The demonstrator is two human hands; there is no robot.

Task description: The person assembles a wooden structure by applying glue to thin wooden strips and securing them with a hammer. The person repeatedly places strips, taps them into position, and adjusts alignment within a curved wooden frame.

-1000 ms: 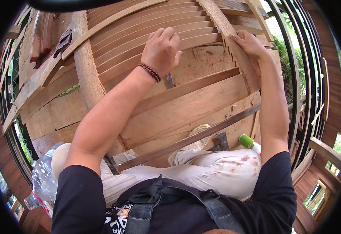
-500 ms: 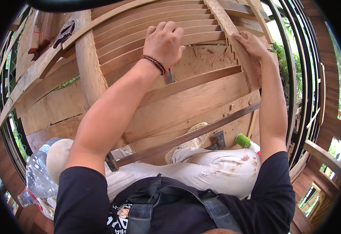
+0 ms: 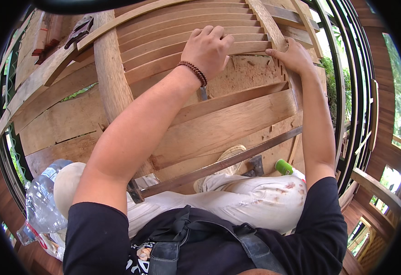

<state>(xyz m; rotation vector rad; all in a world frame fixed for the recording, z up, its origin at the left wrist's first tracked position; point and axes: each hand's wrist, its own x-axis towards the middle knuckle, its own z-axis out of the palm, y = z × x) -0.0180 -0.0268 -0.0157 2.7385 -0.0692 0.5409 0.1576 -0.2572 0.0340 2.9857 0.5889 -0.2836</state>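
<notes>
A wooden louvred frame [image 3: 237,114] with curved slats leans in front of me over my lap. My left hand [image 3: 208,48] is closed in a fist on the upper slats, and a short metal tool blade [image 3: 203,94] shows just below the wrist with its bead bracelet. My right hand [image 3: 295,57] lies on the frame's right rail [image 3: 273,27], fingers spread, thumb touching a slat end. It holds nothing.
A long dark bar [image 3: 218,166] crosses my thighs in front of a shoe [image 3: 230,153]. Beside it lie a hammer head [image 3: 256,165] and a green-capped item [image 3: 283,166]. A clear plastic bottle [image 3: 42,201] stands at lower left. Black railings [image 3: 354,78] run along the right.
My left fist has shifted slightly to the right along the upper slats. The right hand has stayed on the rail.
</notes>
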